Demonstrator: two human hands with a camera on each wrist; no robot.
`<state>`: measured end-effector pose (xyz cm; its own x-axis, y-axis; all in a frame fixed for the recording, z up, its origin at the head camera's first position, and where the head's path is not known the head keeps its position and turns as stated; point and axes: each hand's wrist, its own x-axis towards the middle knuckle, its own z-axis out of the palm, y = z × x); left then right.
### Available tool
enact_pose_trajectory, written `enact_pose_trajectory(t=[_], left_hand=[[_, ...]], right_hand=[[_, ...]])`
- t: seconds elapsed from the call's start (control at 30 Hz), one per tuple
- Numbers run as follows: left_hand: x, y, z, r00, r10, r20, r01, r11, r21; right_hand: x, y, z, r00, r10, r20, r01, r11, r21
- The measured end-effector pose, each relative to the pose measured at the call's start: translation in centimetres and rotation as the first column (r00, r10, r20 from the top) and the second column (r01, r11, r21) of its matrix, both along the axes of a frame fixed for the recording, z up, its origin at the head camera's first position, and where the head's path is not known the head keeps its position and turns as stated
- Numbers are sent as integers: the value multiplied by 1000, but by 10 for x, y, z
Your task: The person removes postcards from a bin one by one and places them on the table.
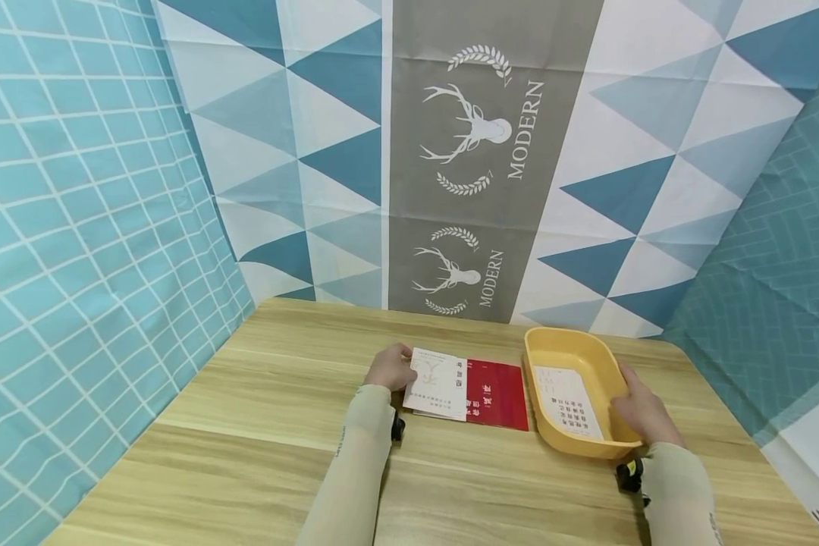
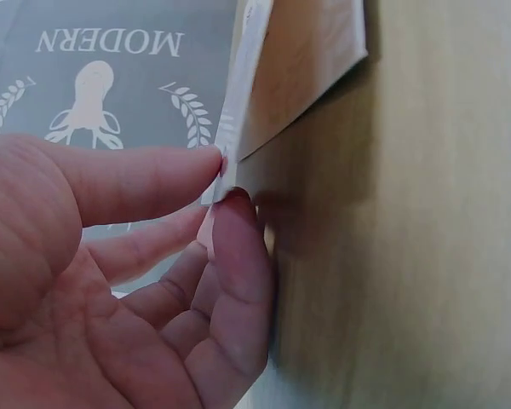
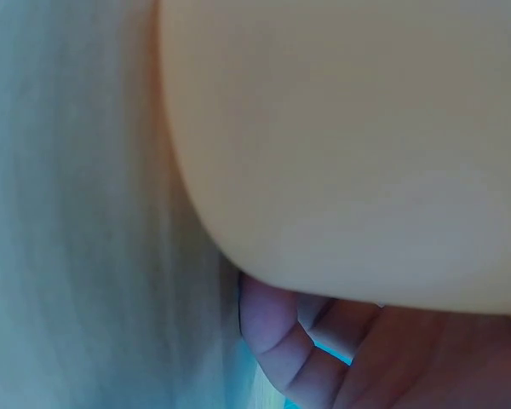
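Observation:
My left hand [image 1: 389, 369] pinches the left edge of a white printed card [image 1: 438, 388] between thumb and fingers; the left wrist view shows that card [image 2: 302, 72] edge-on, raised off the table. Under and beside it lies a red card [image 1: 503, 398] with white characters. To the right stands a yellow plastic tray [image 1: 544, 339] with a white card with red and black print [image 1: 565, 400] inside. My right hand [image 1: 647, 409] holds the tray's right side. In the right wrist view the tray wall [image 3: 349, 162] hides part of the curled fingers [image 3: 268, 319].
The wood-grain table [image 1: 246, 409] carries all of this. A patterned cloth [image 1: 341, 174] with grey and blue panels hangs behind its far edge. Blue tile-print sheeting [image 1: 89, 212] stands along the left, and a teal sheet [image 1: 778, 250] along the right.

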<state>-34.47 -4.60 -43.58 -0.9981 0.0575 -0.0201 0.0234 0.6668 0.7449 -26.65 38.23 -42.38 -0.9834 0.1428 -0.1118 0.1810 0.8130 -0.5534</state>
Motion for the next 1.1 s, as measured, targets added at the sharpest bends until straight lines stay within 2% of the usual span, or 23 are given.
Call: enact_pose_trajectory(t=[0.47, 0.73, 1.1], left_hand=[[-3, 7, -3, 999, 44, -25, -46, 996, -71], [2, 8, -1, 998, 45, -42, -48, 995, -82], [0, 11, -3, 996, 68, -58, -77, 984, -163]], right_hand=[[-1, 2, -2, 1000, 2, -11, -2, 1000, 25], [0, 2, -2, 1000, 10, -12, -10, 999, 33], [-1, 1, -2, 1000, 4, -3, -4, 1000, 25]])
